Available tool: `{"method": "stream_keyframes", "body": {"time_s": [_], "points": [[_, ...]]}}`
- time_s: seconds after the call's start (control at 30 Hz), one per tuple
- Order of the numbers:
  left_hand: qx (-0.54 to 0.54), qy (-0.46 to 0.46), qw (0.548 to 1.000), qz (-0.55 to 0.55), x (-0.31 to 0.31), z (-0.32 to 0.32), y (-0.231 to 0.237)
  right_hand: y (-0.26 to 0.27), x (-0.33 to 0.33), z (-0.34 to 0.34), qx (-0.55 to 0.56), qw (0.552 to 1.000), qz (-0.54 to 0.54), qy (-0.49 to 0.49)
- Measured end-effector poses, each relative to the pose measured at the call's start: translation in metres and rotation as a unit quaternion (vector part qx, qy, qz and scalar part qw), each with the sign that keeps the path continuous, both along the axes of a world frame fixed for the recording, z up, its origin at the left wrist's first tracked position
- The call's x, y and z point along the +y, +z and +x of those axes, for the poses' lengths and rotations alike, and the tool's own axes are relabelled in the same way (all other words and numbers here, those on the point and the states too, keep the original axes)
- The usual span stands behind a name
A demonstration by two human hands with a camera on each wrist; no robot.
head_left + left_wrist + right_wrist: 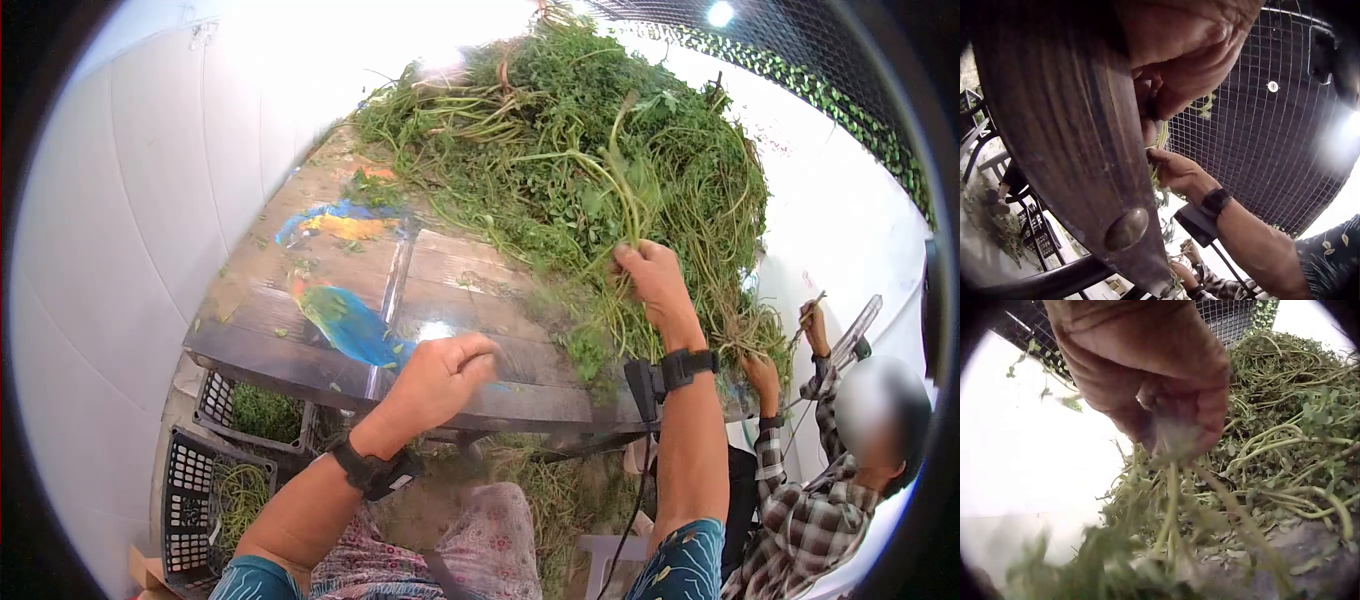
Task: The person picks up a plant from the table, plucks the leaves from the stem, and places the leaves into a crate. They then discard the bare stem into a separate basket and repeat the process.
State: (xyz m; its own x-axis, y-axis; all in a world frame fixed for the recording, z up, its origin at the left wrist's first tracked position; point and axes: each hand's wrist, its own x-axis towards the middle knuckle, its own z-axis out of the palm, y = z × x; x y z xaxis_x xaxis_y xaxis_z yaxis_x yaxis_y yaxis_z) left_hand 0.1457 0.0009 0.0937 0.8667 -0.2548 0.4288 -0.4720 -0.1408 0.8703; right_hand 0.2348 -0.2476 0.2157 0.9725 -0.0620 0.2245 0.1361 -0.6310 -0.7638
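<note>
My right hand (660, 285) grips a few long green leafy stems (630, 195) above the table's right side. In the right wrist view its fingers curl round these stems (1172, 500), with blurred leaves hanging below. My left hand (435, 385) is over the table's near edge, fingers curled in and thumb against them; nothing shows in it. The left wrist view has this hand (1191, 56) close beside the dark table edge (1079, 144). A big heap of tangled leafy stems (560, 150) covers the far and right parts of the table (470, 275).
Two black plastic crates (187, 500) holding greens stand below the table at left. At right another person in a checked shirt (815, 530) has a hand (762, 378) at the heap's edge. Greens (545, 490) litter the floor. A white wall (140, 230) runs along the left.
</note>
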Motion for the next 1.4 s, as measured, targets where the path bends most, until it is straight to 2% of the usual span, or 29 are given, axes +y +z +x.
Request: {"method": "stream_keyframes", "body": {"time_s": [0.1, 0.23, 0.27, 0.37, 0.43, 0.5, 0.63, 0.67, 0.8, 0.93, 1.07, 1.17, 1.2, 1.3, 1.4], "points": [[0.003, 0.009, 1.0, 0.006, 0.0, 0.0, -0.001, -0.004, -0.001, 0.001, 0.021, 0.992, 0.123, 0.003], [-0.014, 0.015, 1.0, 0.012, -0.001, 0.003, -0.002, 0.006, 0.002, -0.006, -0.055, 0.985, 0.154, 0.053], [-0.01, 0.013, 1.0, 0.007, -0.001, 0.002, -0.001, 0.007, 0.004, -0.007, -0.079, 0.975, 0.204, 0.048], [0.004, 0.007, 1.0, 0.01, 0.0, -0.002, -0.001, 0.012, 0.001, -0.012, 0.029, 0.998, 0.049, 0.004], [-0.002, 0.007, 1.0, 0.016, -0.001, 0.001, 0.001, 0.011, -0.007, -0.005, -0.073, 0.99, 0.12, -0.001], [-0.006, 0.009, 1.0, 0.026, 0.0, 0.002, -0.001, 0.011, -0.009, -0.002, -0.162, 0.963, 0.214, -0.029], [0.001, 0.01, 1.0, 0.015, -0.001, 0.002, -0.001, 0.031, -0.012, -0.013, -0.241, 0.945, 0.22, -0.031], [-0.005, 0.014, 1.0, 0.019, -0.001, 0.002, -0.002, 0.039, -0.01, -0.02, -0.217, 0.937, 0.273, -0.002], [0.004, 0.009, 0.999, 0.03, 0.0, 0.001, 0.002, 0.064, 0.002, -0.061, -0.075, 0.936, 0.331, 0.092], [0.005, 0.004, 1.0, 0.017, 0.0, 0.001, -0.001, 0.056, 0.007, -0.086, -0.022, 0.895, 0.399, 0.198], [0.027, 0.003, 1.0, 0.001, 0.0, -0.003, 0.002, 0.036, 0.016, -0.112, 0.013, 0.867, 0.449, 0.213], [-0.007, 0.006, 1.0, 0.025, 0.001, -0.006, 0.003, 0.022, 0.032, -0.14, 0.02, 0.885, 0.422, 0.197], [-0.022, 0.005, 0.999, 0.038, 0.001, -0.006, 0.003, 0.016, 0.034, -0.148, 0.026, 0.875, 0.432, 0.219], [0.073, -0.054, 0.995, -0.039, 0.007, -0.011, 0.004, 0.002, 0.044, -0.174, 0.048, 0.885, 0.401, 0.23], [-0.067, -0.005, 0.997, -0.025, 0.006, -0.057, 0.024, -0.014, 0.057, -0.193, 0.08, 0.919, 0.317, 0.222]]}}
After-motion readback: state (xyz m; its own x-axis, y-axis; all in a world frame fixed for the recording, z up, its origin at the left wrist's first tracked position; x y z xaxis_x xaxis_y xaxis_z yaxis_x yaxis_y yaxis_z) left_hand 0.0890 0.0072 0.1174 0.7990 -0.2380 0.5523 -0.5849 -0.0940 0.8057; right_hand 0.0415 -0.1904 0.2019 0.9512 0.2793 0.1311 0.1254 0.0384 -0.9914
